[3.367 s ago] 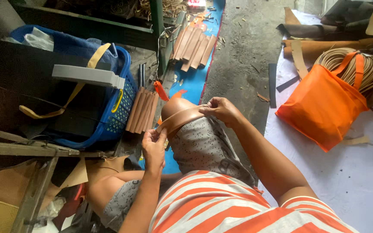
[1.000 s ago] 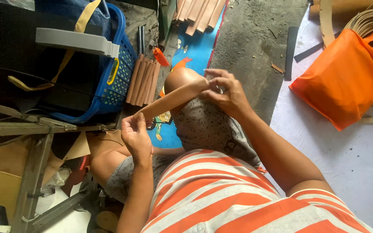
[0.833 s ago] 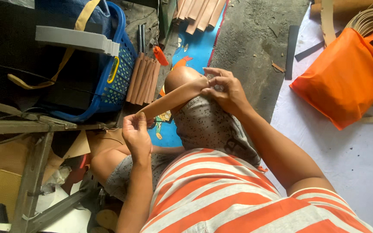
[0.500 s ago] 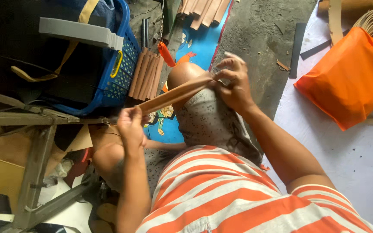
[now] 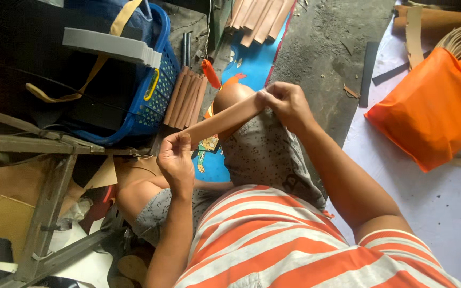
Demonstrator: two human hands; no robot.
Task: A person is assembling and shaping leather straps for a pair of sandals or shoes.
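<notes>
1. Your right hand (image 5: 289,104) fingers pinched the far end of the tan strip (image 5: 225,118).
2. Your left hand (image 5: 176,160) fingers pinched its near end.
3. The strip spanned your raised knee (image 5: 230,95), near the blue basket (image 5: 155,90).

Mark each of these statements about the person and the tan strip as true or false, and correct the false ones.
1. Both hands hold the tan strip. True.
2. The strip is stretched between the left hand and the right hand. True.
3. The orange bag sits inside the blue basket. False: it lies apart, on the pale sheet at the right.
4. The person wears a plain green shirt. False: the shirt is orange and white striped.
</notes>
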